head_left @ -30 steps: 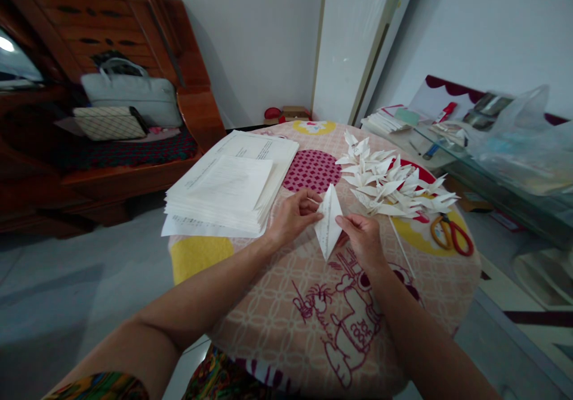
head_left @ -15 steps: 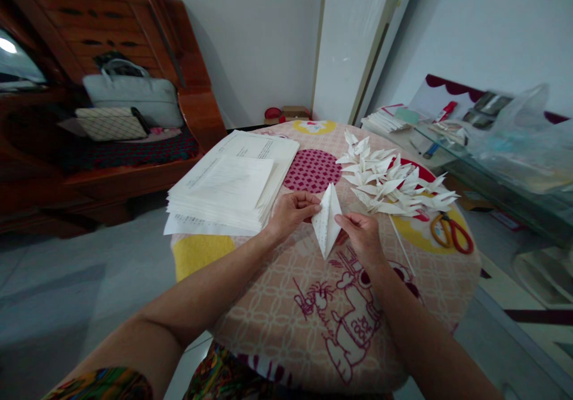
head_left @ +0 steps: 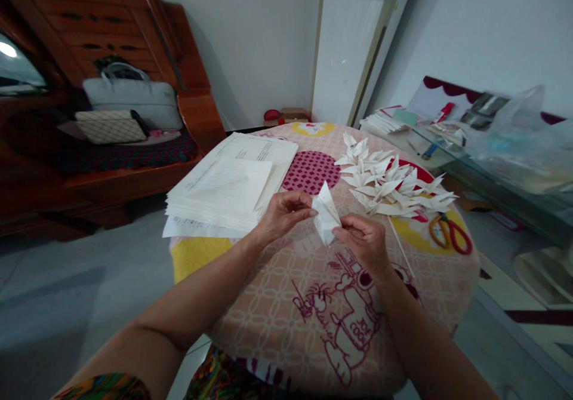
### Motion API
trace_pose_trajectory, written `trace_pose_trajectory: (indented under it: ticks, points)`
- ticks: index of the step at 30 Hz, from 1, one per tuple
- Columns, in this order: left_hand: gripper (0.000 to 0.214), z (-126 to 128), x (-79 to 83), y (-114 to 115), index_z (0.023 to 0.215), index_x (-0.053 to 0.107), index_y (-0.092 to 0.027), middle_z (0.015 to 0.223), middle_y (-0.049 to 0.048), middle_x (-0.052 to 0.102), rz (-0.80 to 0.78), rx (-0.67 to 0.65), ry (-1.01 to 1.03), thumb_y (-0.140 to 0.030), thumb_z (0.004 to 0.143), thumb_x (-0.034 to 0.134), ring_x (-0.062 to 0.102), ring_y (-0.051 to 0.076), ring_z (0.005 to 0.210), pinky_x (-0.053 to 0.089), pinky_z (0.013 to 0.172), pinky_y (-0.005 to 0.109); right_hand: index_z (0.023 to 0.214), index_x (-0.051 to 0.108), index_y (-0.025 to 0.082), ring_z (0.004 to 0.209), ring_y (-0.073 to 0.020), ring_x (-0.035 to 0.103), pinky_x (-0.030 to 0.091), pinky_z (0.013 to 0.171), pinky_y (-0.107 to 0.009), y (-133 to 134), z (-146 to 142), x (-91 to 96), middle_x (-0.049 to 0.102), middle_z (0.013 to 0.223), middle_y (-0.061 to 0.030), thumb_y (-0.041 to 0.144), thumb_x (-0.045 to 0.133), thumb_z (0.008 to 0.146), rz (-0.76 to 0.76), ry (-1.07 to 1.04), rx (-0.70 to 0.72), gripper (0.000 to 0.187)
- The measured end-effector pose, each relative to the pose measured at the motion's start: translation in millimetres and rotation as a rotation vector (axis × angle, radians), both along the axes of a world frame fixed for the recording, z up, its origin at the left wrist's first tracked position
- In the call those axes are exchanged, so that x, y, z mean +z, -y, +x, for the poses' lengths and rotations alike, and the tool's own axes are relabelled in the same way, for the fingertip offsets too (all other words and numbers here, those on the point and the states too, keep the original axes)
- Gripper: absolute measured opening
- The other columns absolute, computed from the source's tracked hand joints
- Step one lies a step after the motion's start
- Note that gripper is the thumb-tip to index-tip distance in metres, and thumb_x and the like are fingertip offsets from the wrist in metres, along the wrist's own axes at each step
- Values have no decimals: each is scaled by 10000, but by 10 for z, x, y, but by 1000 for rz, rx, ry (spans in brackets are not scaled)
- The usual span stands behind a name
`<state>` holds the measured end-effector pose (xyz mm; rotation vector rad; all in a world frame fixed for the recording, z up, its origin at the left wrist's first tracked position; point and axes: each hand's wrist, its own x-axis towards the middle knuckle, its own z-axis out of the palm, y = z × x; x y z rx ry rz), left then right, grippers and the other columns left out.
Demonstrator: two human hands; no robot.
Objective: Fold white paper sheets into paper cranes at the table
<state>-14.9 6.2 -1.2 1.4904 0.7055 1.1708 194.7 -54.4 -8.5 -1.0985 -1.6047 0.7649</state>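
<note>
A piece of folded white paper [head_left: 325, 212] is held up between my two hands over the round table. Its top comes to a point, and a flap stands partly away from its body. My left hand [head_left: 286, 212] pinches its left edge between thumb and fingers. At the lower right edge, my right hand [head_left: 363, 239] grips it the same way. To the right lies a pile of folded paper cranes [head_left: 389, 179], crowded together with their points sticking out. Left of my hands rests a stack of printed paper sheets [head_left: 215, 179], with smaller cut sheets [head_left: 239, 182] on top.
Scissors with red-orange handles [head_left: 452, 233] and a thin white stick [head_left: 401, 248] lie right of my hands on the patterned tablecloth [head_left: 268, 316]. A glass shelf [head_left: 501, 191] with a plastic bag [head_left: 514, 137] borders the table's right. A wooden seat [head_left: 197, 119] holding bags stands left.
The folded paper has turned from a flat, long diamond to a shape with one flap lifted and its lower point no longer showing. Both hands have shifted slightly around it.
</note>
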Motion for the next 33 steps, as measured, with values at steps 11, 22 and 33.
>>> trace_pose_trajectory:
  ticks: [11, 22, 33]
  points:
    - [243, -27, 25, -28, 768, 728, -125, 751, 57, 724, 178, 3, 77, -338, 732, 840, 661, 134, 676, 537, 676, 235, 843, 772, 196, 664, -148, 653, 506, 588, -244, 25, -2, 96, 721, 746, -22, 187, 736, 798, 215, -9, 78, 59]
    - [297, 45, -97, -43, 781, 672, -130, 751, 33, 722, 33, -58, 227, -340, 699, 865, 686, 143, 684, 551, 672, 246, 810, 743, 197, 604, -127, 629, 500, 557, -244, 75, -85, 144, 694, 694, -7, 183, 751, 810, 376, 71, 23, 16]
    - [206, 152, -73, 67, 873, 646, -136, 971, 76, 771, -82, -141, 259, -269, 802, 787, 746, 200, 874, 611, 808, 322, 857, 704, 180, 600, -117, 610, 514, 554, -240, 193, -237, 222, 673, 709, -8, 183, 749, 822, 447, 132, 9, 57]
